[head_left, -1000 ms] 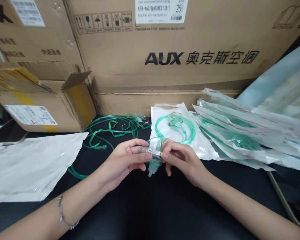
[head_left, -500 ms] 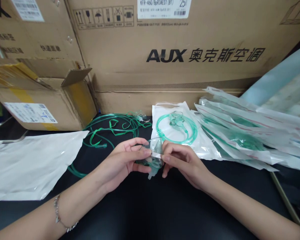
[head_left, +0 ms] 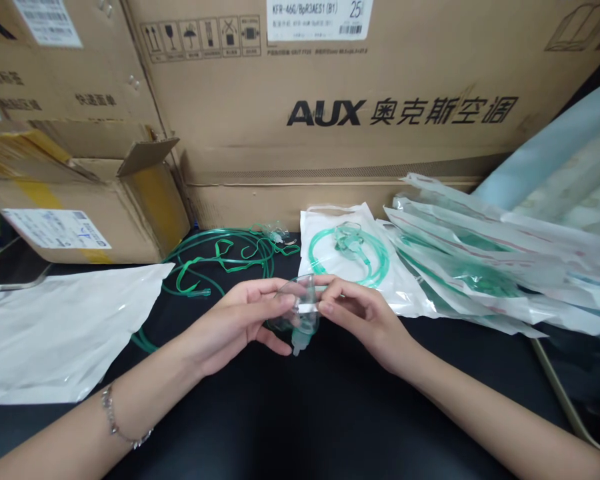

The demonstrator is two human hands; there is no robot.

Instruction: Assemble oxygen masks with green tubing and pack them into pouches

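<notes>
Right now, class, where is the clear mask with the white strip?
In the head view, the clear mask is below centre, held between the left hand and right hand, nearer than the loose green tubing.

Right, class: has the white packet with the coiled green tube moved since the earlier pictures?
No. The packet keeps its place against the big cardboard box; only the view drifts slightly.
</notes>
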